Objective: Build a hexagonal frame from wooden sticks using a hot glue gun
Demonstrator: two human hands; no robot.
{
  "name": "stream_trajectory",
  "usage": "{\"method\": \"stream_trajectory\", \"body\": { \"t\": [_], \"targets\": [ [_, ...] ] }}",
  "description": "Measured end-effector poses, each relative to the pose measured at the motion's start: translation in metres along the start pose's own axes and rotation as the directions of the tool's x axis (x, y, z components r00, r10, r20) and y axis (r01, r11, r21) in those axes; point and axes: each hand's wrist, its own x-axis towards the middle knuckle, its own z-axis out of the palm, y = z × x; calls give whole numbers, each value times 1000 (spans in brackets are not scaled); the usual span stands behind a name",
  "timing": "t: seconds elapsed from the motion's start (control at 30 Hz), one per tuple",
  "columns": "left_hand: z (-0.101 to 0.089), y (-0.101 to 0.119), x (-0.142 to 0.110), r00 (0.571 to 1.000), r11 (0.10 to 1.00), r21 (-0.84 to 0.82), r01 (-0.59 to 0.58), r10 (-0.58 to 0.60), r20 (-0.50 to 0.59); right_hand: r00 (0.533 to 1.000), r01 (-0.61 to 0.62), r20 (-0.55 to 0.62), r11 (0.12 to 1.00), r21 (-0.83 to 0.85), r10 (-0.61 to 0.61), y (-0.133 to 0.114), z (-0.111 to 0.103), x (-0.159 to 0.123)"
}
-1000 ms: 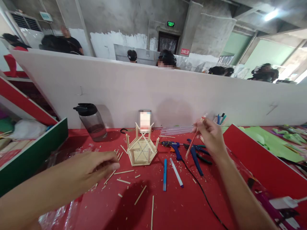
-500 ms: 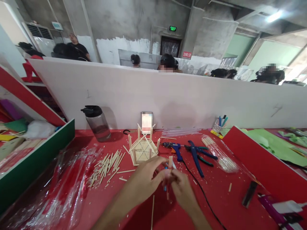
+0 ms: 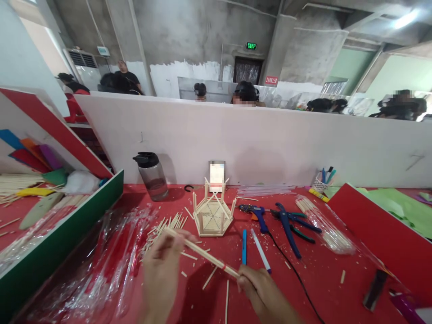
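Note:
A few thin wooden sticks (image 3: 206, 255), lying together with a small red band or mark near one end, slant between my two hands. My left hand (image 3: 164, 265) pinches their upper left end, partly blurred. Around the lower right end, the fingers of my right hand (image 3: 263, 288) are wrapped. Beyond my hands stands a six-sided wooden stick frame (image 3: 212, 218) with short upright posts at its corners. A pile of cut sticks (image 3: 168, 225) lies just behind my left hand. A blue pen (image 3: 244, 247) and a white pen (image 3: 261, 250) rest beside my right hand.
A blue glue gun (image 3: 258, 218) with a black cord, cutting pliers (image 3: 288, 231) and bagged sticks (image 3: 324, 225) are on the right. Left are clear plastic wrappers (image 3: 111, 261) and a water bottle (image 3: 152, 175). A phone (image 3: 217, 175) leans against the white partition (image 3: 270, 139).
My hands have moved apart, with the sticks now stretched between them. Both pens now lie on the table. The view has shifted to the left.

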Motion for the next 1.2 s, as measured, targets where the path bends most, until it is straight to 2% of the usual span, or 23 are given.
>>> {"method": "stream_trajectory", "body": {
  "t": [0.07, 0.13, 0.17, 0.23, 0.27, 0.3, 0.37, 0.43, 0.5, 0.57, 0.67, 0.77, 0.83, 0.93, 1.0, 1.07, 1.13, 1.2],
  "targets": [
    [-27, 6, 19, 971, 981, -194, 25, -70, -227, 998, -40, 40, 999, 36, 38, 6, -12, -5],
    [-50, 10, 35, 933, 966, -258, 13, -105, -345, 996, -72, 63, 982, 175, 61, 7, -24, -6],
    [-59, 10, 40, 925, 970, -241, 26, -114, -363, 996, -69, 67, 961, 268, 53, 4, -28, -5],
    [-65, 5, 42, 950, 977, -163, 135, -175, -258, 999, -2, 45, 904, 428, -20, -10, -30, 3],
    [-63, 2, 39, 963, 975, -113, 190, -208, -173, 998, 36, 22, 876, 481, -54, -20, -26, 9],
    [-57, -2, 34, 969, 972, -60, 229, -233, -77, 996, 55, 28, 856, 513, -80, -32, -20, 16],
    [-37, -8, 21, 955, 961, 8, 277, -276, 107, 987, 55, 102, 850, 524, -127, -53, -1, 30],
    [-17, -11, 10, 934, 959, 31, 283, -283, 220, 976, -13, 193, 853, 521, -103, -66, 21, 44],
    [-5, -12, 5, 931, 961, 25, 275, -273, 243, 952, -113, 301, 855, 506, -52, -69, 39, 54],
    [-2, -14, 5, 939, 956, -8, 293, -287, 190, 968, -80, 246, 873, 482, -46, -65, 50, 61],
    [-8, -19, 5, 936, 944, -45, 327, -317, 153, 994, 42, 75, 896, 442, -84, -57, 55, 67],
    [-12, -24, -2, 918, 950, 47, 308, -310, 247, 994, 54, 59, 891, 451, -90, -56, 56, 69],
    [-15, -26, -6, 931, 964, 111, 243, -264, 254, 993, 46, 78, 901, 432, -88, -59, 56, 67],
    [-27, -23, -3, 976, 980, 108, 169, -182, 119, 989, 37, 124, 935, 354, -86, -67, 56, 60],
    [-41, -18, 8, 988, 986, 55, 157, -157, 7, 982, 35, 165, 954, 298, -88, -72, 54, 53],
    [-59, -10, 24, 985, 994, -15, 111, -112, -132, 975, 38, 204, 970, 241, -89, -78, 51, 46],
    [-77, 1, 42, 975, 999, -25, 46, -50, -217, 966, 39, 243, 978, 203, -89, -82, 49, 40],
    [-95, 13, 62, 948, 996, 83, -36, 61, -314, 961, 25, 265, 981, 190, -76, -83, 46, 35]
  ]
}}
